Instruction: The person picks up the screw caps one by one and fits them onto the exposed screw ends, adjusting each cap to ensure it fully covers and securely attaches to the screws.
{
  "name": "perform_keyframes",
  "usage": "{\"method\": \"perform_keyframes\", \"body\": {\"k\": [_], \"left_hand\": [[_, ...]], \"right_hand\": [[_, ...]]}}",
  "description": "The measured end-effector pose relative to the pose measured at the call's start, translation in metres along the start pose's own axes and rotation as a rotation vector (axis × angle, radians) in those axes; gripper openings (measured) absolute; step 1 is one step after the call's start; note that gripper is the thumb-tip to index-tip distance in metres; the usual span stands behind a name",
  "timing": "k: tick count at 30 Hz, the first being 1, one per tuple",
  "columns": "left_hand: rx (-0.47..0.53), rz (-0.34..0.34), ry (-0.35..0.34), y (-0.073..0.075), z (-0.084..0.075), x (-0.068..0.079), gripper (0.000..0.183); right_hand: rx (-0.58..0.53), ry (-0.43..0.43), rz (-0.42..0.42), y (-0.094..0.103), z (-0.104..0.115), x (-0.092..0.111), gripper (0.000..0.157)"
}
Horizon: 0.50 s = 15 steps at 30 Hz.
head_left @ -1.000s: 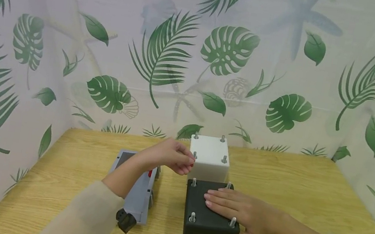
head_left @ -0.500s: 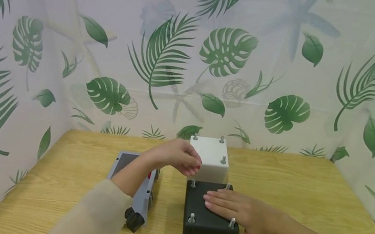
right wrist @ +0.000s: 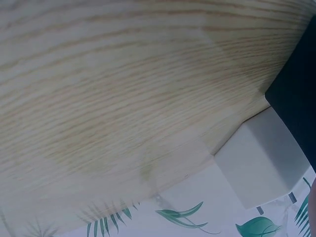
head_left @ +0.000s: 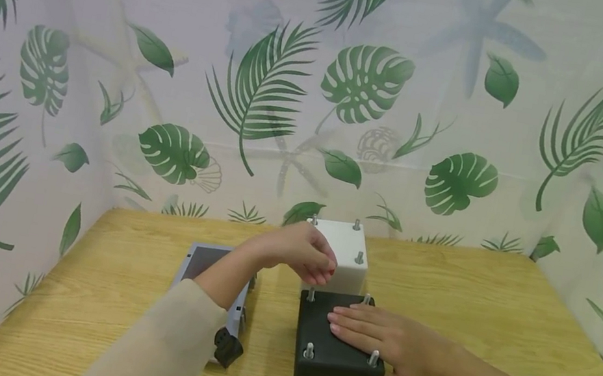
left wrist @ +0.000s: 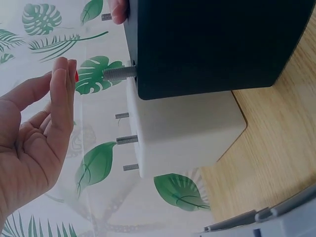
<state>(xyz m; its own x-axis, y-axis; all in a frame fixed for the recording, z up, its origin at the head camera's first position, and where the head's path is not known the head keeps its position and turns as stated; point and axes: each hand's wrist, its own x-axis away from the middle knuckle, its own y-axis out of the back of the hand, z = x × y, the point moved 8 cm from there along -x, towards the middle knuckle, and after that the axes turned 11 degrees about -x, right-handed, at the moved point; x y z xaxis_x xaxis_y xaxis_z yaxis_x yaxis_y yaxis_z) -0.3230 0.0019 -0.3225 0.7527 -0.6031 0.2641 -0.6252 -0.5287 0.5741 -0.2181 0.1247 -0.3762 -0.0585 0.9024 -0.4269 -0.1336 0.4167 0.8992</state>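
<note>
My left hand point(head_left: 303, 254) pinches a small red piece point(left wrist: 76, 76) at its fingertips. Most of that piece is covered by the fingers, so its kind is unclear. The hand hovers over the front left of a white block point(head_left: 349, 241), apart from the threaded posts. In front of it stands a black block point(head_left: 323, 326) with an upright threaded bolt point(head_left: 309, 350) at each corner. My right hand point(head_left: 401, 345) lies on the black block's top with straight fingers, its thumb over the right front edge. The left wrist view shows the left fingertips facing a bolt point(left wrist: 119, 73).
To the left of the blocks is a grey-blue tray point(head_left: 236, 316), partly covered by the left arm. A black device point(head_left: 227, 347) sits by the left sleeve. A leaf-print cloth point(head_left: 289, 114) hangs behind the wooden table point(head_left: 468, 293).
My left hand, still pinching the red piece, has moved right and slightly nearer, from the white block's left side to its front. The right hand stays on the black block.
</note>
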Motion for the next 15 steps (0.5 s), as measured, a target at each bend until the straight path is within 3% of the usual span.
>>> {"method": "perform_keyframes", "body": {"k": [15], "left_hand": [[-0.062, 0.065, 0.018, -0.01, -0.013, -0.016, 0.014]], "right_hand": [[0.0, 0.039, -0.03, -0.001, -0.001, -0.001, 0.073]]}}
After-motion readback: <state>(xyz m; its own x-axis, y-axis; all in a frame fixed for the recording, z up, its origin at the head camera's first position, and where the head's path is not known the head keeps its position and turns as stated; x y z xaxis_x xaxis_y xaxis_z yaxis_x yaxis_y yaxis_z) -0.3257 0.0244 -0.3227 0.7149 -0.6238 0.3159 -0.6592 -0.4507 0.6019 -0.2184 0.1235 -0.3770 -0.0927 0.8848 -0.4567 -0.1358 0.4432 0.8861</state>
